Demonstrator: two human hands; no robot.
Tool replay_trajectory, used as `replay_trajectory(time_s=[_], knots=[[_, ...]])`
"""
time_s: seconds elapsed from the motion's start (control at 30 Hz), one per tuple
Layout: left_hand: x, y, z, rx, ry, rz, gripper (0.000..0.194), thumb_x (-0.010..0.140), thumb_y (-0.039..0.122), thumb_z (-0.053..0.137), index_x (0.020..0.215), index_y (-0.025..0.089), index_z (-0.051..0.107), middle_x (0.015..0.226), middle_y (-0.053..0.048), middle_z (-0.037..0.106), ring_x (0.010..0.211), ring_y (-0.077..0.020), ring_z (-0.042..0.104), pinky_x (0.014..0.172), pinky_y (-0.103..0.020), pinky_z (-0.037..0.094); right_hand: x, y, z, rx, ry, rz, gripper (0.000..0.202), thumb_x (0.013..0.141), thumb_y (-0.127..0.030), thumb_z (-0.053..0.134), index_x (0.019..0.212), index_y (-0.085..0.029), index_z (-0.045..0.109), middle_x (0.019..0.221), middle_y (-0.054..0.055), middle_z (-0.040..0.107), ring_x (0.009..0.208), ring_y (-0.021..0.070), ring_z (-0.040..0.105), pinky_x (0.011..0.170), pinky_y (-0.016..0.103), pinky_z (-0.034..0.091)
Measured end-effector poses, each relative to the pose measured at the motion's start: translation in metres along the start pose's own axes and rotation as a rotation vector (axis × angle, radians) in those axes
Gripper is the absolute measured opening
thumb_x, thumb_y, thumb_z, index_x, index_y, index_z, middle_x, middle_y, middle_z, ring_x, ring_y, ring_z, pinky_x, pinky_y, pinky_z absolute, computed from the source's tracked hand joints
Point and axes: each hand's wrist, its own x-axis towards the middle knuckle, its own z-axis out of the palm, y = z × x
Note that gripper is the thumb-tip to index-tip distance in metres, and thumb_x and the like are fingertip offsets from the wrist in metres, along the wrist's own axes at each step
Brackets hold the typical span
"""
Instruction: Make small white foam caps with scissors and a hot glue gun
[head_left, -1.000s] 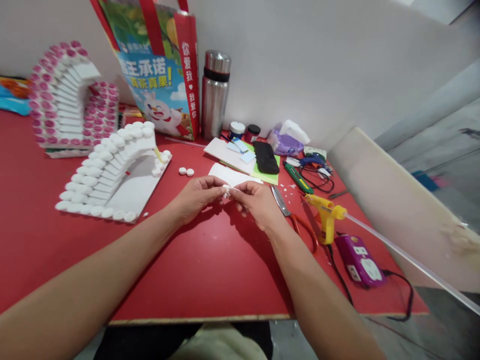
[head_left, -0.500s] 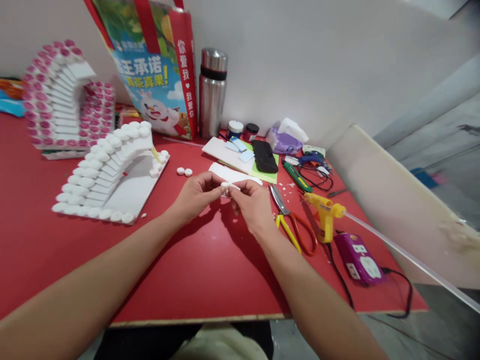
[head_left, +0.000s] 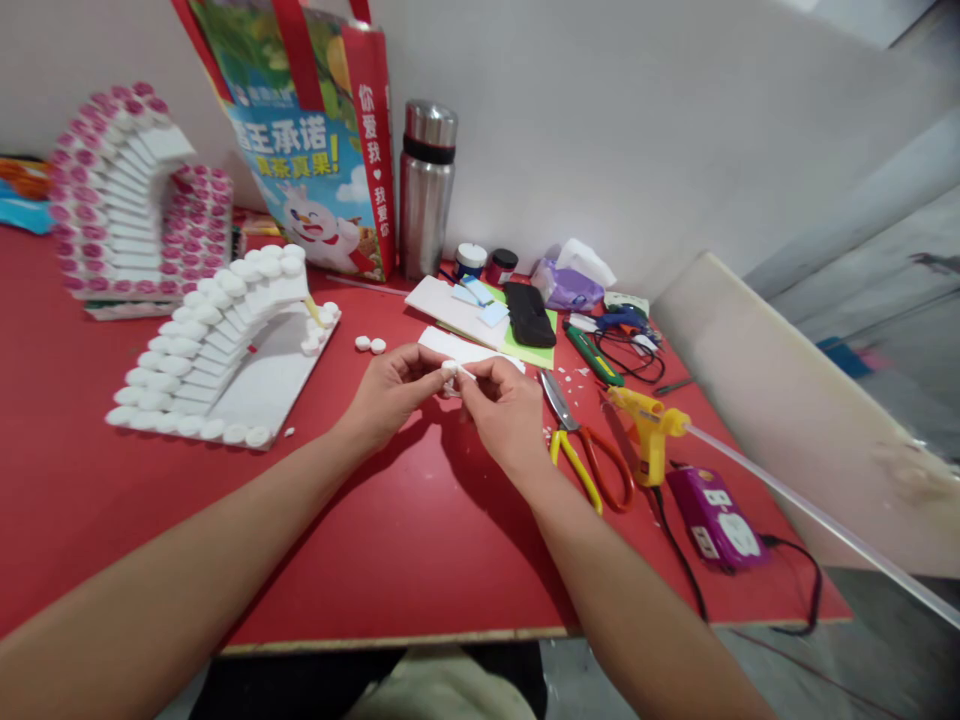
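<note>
White piece (head_left: 451,368) partly hidden by fingers (head_left: 430,384); bag (head_left: 300,160) cut off at top.

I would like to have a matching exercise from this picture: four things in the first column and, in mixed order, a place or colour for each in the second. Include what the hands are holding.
Things
1. small white piece
2. glue gun
3. scissors
4. flask

Places and colours
A. silver, beside the bag
B. pinched between left hand and right hand
C. handles red and yellow
D. yellow, clear stick behind it

Pairs: 1-B, 2-D, 3-C, 4-A
</note>
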Motion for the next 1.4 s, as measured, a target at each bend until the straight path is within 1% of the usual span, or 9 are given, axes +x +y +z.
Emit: replay_trajectory(time_s=[0.23,0.43,0.63,0.73,0.9,1.03,1.17,1.3,1.4], knots=[[-0.002,0.001,0.001,0.121,0.048,0.061,0.031,0.074,0.039,0.085,0.089,0.014,0.075,0.08,-0.006,0.075,0.073,-0.018,0.07,0.073,-0.033,0.057,0.0,0.003,-0.002,-0.06,0.021,-0.041,0.017,0.09,-0.038,0.065,0.084,-0.022,0.069,0.073,0.002,0.071,0.061,0.0157,0.062,0.058,0.028,0.046],[-0.001,0.001,-0.005,0.195,0.043,0.108,0.024,0.072,0.032,0.086,0.083,0.014,0.074,0.078,-0.006,0.075,0.072,-0.0187,0.071,0.071,-0.032,0.057,0.004,0.008,-0.01,0.01,-0.099,-0.01,0.013,0.089,-0.035,0.066,0.087,-0.022,0.071,0.071,0.001,0.069,0.057,0.0149,0.06,0.056,0.028,0.046],[-0.001,0.002,-0.007,0.225,0.008,0.201,0.022,0.07,0.03,0.087,0.078,0.015,0.072,0.083,-0.006,0.074,0.079,-0.0191,0.069,0.076,-0.032,0.057,0.006,0.01,-0.016,-0.022,-0.181,-0.064,0.013,0.09,-0.034,0.066,0.09,-0.024,0.074,0.071,0.001,0.068,0.063,0.0165,0.062,0.058,0.028,0.047],[0.0,0.003,-0.006,0.213,-0.012,0.203,0.024,0.069,0.031,0.087,0.075,0.015,0.07,0.079,-0.006,0.072,0.076,-0.019,0.068,0.073,-0.032,0.057,0.006,0.008,-0.017,-0.095,-0.194,-0.106,0.014,0.09,-0.033,0.066,0.089,-0.024,0.076,0.07,0.002,0.068,0.067,0.018,0.063,0.058,0.028,0.046],[-0.001,0.004,-0.005,0.239,0.029,0.202,0.024,0.067,0.031,0.088,0.073,0.016,0.07,0.077,-0.006,0.072,0.073,-0.0189,0.067,0.069,-0.032,0.056,0.007,0.004,-0.02,-0.098,-0.21,-0.149,0.015,0.092,-0.032,0.066,0.092,-0.026,0.079,0.069,0.002,0.069,0.065,0.018,0.065,0.062,0.03,0.048],[-0.004,0.006,-0.004,0.289,0.045,0.175,0.023,0.067,0.028,0.088,0.073,0.016,0.069,0.073,-0.004,0.071,0.067,-0.0171,0.066,0.063,-0.03,0.054,0.007,-0.005,-0.025,-0.003,-0.293,-0.067,0.015,0.091,-0.032,0.067,0.089,-0.023,0.079,0.063,0.0,0.069,0.053,0.0148,0.064,0.06,0.028,0.049],[-0.005,0.007,-0.007,0.304,-0.021,0.144,0.027,0.066,0.027,0.089,0.076,0.017,0.065,0.07,-0.001,0.069,0.063,-0.0148,0.065,0.06,-0.027,0.052,0.008,-0.011,-0.028,0.05,-0.322,0.007,0.012,0.088,-0.029,0.07,0.084,-0.021,0.078,0.058,-0.002,0.068,0.048,0.0132,0.063,0.054,0.025,0.047],[-0.004,0.004,-0.012,0.263,-0.161,0.084,0.043,0.066,0.028,0.09,0.1,0.018,0.066,0.075,0.0,0.07,0.066,-0.0164,0.067,0.06,-0.027,0.053,0.009,-0.009,-0.031,0.05,-0.38,0.053,0.012,0.087,-0.028,0.07,0.083,-0.02,0.078,0.059,-0.001,0.068,0.047,0.0131,0.064,0.052,0.025,0.049],[-0.005,0.002,-0.013,0.338,-0.225,0.049,0.038,0.073,0.034,0.086,0.104,0.017,0.071,0.068,0.0,0.067,0.057,-0.0136,0.063,0.053,-0.024,0.048,0.01,-0.004,-0.033,0.049,-0.441,0.067,0.014,0.089,-0.028,0.068,0.084,-0.019,0.077,0.058,-0.001,0.068,0.049,0.0141,0.066,0.052,0.025,0.05]])
